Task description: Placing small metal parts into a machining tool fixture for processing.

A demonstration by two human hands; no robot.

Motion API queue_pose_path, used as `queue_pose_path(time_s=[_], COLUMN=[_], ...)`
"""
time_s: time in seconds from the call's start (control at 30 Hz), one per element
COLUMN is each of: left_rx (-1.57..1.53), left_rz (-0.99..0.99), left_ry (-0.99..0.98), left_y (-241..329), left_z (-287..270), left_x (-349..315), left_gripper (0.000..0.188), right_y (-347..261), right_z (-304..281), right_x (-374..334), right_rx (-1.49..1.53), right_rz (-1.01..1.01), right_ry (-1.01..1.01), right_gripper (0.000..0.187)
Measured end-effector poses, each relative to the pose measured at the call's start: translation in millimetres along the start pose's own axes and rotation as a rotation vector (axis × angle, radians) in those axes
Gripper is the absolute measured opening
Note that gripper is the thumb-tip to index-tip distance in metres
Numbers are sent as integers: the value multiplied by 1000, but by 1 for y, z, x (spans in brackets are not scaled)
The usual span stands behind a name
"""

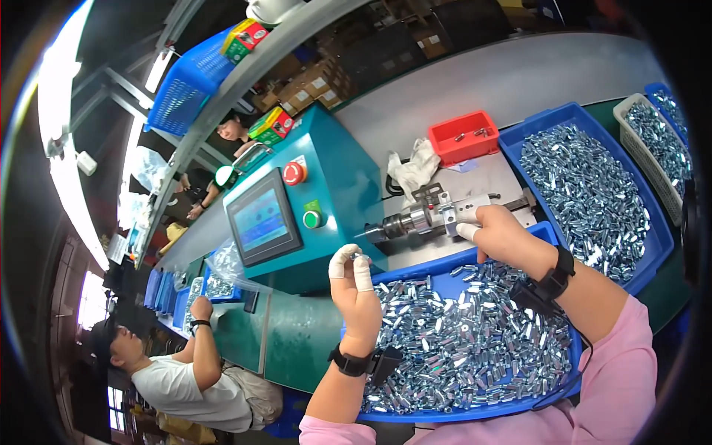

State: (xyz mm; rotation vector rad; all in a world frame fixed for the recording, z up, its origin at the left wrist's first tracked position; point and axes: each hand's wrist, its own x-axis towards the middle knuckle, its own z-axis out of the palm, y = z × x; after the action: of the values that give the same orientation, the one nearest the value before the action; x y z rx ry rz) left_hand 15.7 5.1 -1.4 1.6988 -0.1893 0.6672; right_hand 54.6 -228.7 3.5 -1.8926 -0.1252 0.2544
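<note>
My left hand [354, 300], white covers on its fingertips, is raised in front of the teal machine [337, 178]. Its thumb and finger pinch a small shiny metal part, mostly hidden by the fingertips. My right hand [500, 236], also with a white-covered fingertip, is closed at the metal clamping fixture [449, 215]; what its fingers grip there is hidden. To the left of the fixture sits a round steel chuck [400, 224]. Below both hands, a blue tray [445, 288] holds a heap of small silvery metal parts [460, 341].
A second blue tray [656, 245] of metal parts stands at right, beside a white basket [629, 137]. Behind the fixture are a red bin [463, 141] and white gloves [415, 170]. The machine carries a screen [263, 217] and buttons. A co-worker [193, 378] sits at left.
</note>
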Motion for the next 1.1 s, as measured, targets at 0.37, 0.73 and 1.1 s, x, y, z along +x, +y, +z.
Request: queue_pose_path(time_s=[0.37,0.73,1.1], left_rx=[-351,-506,-609], left_rz=[-438,-725,-659], left_ry=[-79,-161,-126], left_y=[1,-7,-23], left_z=[-6,0,-9], left_x=[-13,-13,-2], left_gripper=[24,23,19], right_y=[10,20,16], right_z=[14,21,10], right_x=[-4,-4,8], right_rx=[104,197,223], right_rz=[34,2,8], right_ry=[-169,-207,-215], right_gripper=[46,51,46])
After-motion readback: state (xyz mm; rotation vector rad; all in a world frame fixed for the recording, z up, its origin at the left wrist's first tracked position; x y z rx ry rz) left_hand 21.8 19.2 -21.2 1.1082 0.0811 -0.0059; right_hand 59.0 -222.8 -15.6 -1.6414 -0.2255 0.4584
